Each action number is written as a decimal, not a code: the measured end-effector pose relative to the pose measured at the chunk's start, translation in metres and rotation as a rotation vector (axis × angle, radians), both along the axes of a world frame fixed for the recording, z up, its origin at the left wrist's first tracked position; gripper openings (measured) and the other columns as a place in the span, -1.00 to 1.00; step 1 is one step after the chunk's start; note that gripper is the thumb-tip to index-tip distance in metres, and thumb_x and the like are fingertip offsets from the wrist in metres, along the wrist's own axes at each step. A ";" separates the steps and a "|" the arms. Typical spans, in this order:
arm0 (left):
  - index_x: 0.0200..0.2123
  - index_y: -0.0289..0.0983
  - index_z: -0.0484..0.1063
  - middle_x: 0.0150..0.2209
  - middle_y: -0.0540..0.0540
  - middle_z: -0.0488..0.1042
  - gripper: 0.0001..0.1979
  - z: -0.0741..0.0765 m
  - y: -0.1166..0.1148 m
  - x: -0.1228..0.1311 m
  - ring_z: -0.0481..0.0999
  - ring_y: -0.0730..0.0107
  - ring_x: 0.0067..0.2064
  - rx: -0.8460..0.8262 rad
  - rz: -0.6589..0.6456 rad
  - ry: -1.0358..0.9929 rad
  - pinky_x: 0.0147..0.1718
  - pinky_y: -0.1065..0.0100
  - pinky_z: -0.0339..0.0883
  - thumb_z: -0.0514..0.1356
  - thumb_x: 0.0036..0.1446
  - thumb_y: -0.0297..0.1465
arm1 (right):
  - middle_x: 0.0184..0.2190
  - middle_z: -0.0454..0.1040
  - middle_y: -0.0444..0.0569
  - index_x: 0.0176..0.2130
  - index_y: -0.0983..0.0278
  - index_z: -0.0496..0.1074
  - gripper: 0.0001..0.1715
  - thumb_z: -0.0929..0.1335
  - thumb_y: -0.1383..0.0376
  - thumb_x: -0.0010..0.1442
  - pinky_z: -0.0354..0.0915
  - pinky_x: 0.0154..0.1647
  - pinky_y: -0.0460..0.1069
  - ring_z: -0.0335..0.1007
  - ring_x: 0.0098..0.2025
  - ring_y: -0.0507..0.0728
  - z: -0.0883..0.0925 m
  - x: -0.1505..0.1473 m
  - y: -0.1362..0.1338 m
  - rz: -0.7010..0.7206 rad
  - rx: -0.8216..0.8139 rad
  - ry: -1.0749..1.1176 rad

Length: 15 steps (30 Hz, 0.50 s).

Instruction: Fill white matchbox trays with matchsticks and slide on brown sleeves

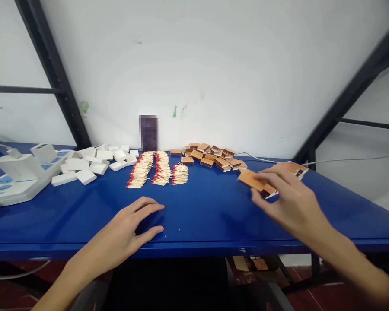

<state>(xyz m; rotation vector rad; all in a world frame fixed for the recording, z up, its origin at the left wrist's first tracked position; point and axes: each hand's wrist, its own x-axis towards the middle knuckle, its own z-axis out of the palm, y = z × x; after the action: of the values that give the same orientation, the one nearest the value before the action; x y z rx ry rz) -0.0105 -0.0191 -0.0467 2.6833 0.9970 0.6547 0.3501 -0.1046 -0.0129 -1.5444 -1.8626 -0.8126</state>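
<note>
My right hand (288,198) pinches a flat orange printed matchbox sleeve (249,178) between thumb and fingers, at the right of the table. More flat printed sleeves (294,167) lie behind that hand, partly hidden by it. My left hand (138,222) hovers near the front edge with thumb and fingers apart, holding nothing. Beyond it, red-tipped matches (141,169) lie in three rows. White matchbox trays (87,164) are heaped at the left. Orange-and-brown matchboxes (210,156) form a loose pile at the back, right of the matches.
A white power strip (26,183) with plugs and cables stands at the left of the blue table (201,207). A dark pixelated upright object (149,133) leans on the wall. Black metal posts (60,86) rise at both sides, and a thin cable (256,158) runs along the back right.
</note>
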 end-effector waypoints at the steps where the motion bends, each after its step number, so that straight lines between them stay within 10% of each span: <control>1: 0.12 -0.03 0.40 0.11 -0.03 0.39 -0.62 0.000 0.000 0.000 0.51 0.25 0.05 0.015 0.001 0.009 0.04 0.28 0.44 0.11 0.28 -0.11 | -0.15 0.44 0.14 -0.12 0.27 0.42 -0.78 0.28 0.24 0.27 0.37 -0.13 0.16 0.41 -0.08 0.30 0.000 0.019 -0.001 -0.063 0.007 -0.054; 6: 0.07 -0.06 0.45 0.10 -0.04 0.40 -0.65 0.002 -0.002 0.001 0.52 0.28 0.02 0.055 0.002 0.031 0.03 0.30 0.44 0.07 0.31 -0.14 | -0.17 0.42 0.18 -0.20 0.27 0.43 -0.67 0.20 0.14 0.33 0.36 -0.23 0.16 0.42 -0.17 0.31 -0.019 0.069 0.004 -0.211 -0.101 -0.206; 15: -0.04 -0.17 0.50 -0.01 -0.12 0.49 -0.62 0.012 0.007 -0.010 0.48 0.17 0.02 0.125 0.203 0.006 0.04 0.17 0.37 0.02 0.32 -0.12 | -0.20 0.46 0.29 -0.20 0.31 0.42 -0.58 0.13 0.12 0.35 0.27 0.00 0.25 0.38 -0.06 0.43 -0.022 0.065 0.007 -0.221 -0.200 -0.196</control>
<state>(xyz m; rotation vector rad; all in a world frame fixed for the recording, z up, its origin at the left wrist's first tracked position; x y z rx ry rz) -0.0202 -0.0118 -0.0345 2.7133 1.2832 0.7717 0.4149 -0.0977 -0.0351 -1.8799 -1.9862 -0.9274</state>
